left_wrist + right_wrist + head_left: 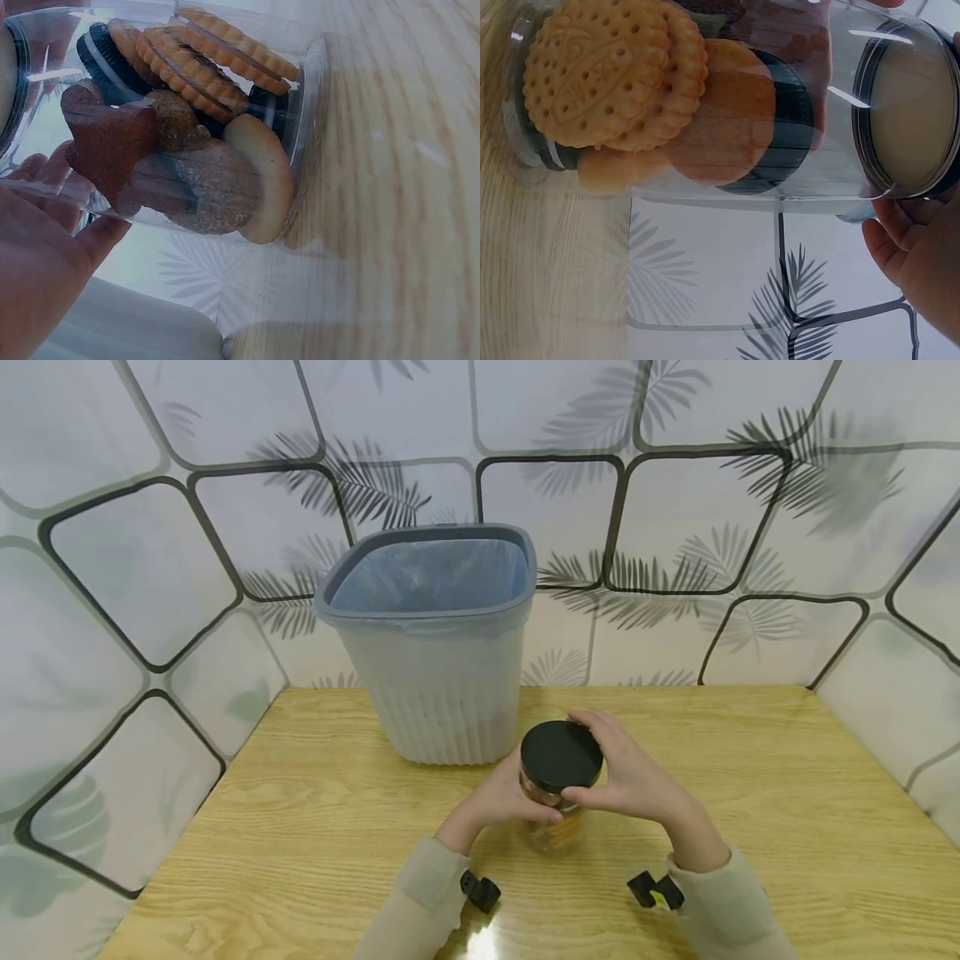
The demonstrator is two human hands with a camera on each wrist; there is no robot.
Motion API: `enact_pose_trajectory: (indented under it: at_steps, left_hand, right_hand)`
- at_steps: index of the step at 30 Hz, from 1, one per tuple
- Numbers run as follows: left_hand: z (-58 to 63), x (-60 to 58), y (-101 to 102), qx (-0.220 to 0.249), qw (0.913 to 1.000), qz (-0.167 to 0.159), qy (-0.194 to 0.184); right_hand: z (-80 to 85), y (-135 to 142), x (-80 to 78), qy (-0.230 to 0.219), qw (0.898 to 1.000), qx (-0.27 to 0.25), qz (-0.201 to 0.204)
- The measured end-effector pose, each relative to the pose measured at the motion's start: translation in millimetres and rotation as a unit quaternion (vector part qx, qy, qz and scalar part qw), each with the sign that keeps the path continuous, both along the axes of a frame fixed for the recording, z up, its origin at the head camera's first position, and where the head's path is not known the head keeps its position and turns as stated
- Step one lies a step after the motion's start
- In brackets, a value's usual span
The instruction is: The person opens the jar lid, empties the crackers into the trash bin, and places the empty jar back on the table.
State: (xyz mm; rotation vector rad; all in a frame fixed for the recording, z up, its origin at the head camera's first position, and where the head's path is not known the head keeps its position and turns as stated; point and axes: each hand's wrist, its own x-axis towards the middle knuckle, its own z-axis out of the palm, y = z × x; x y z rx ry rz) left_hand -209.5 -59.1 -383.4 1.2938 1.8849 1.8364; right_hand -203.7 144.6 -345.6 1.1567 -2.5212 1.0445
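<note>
A clear jar (553, 837) with a round black lid (561, 755) stands upright at the middle of the wooden table. My left hand (497, 795) grips the side of the jar just beneath the lid, its thumb across the front. On the other side, my right hand (637, 777) holds the lid by its rim, thumb in front and fingers behind. Through the jar wall the left wrist view shows a star-shaped brown cookie (112, 146), a sugared cookie (214, 187) and dark sandwich cookies. Round golden biscuits (596, 71) show in the right wrist view.
A pale ribbed bin (442, 685) with a grey-blue rim and a bag liner stands behind the jar, to its left. Patterned cloth walls (555, 527) rise at the back and both sides of the table (300, 860).
</note>
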Motion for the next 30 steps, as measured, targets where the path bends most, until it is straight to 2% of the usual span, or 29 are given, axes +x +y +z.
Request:
enact_pose_trajectory:
  at_steps: [10, 15, 20, 26, 30]
  left_hand:
    - [1.3, 0.0, 0.8, 0.002, 1.0, 0.002, 0.007]
    - [-3.3, -2.2, 1.2, 0.002, 0.9999, 0.006, 0.008]
    - [1.1, -0.1, 0.8, -0.003, 0.9999, 0.004, 0.009]
    - [2.2, 1.1, 0.8, -0.014, 0.9999, 0.009, -0.001]
    - [2.2, 1.4, 0.5, -0.015, 0.9998, 0.011, 0.0]
  right_hand:
    - [1.7, 1.9, -0.3, 0.0, 1.0, -0.003, 0.011]
    - [2.0, 3.2, -0.7, 0.01, 1.0, -0.003, 0.016]
    - [2.1, 4.0, -1.3, 0.015, 1.0, 0.002, 0.025]
    - [2.4, 4.4, 0.5, 0.0, 0.999, 0.008, 0.032]
    - [1.8, 2.4, 1.9, -0.019, 1.0, 0.015, 0.018]
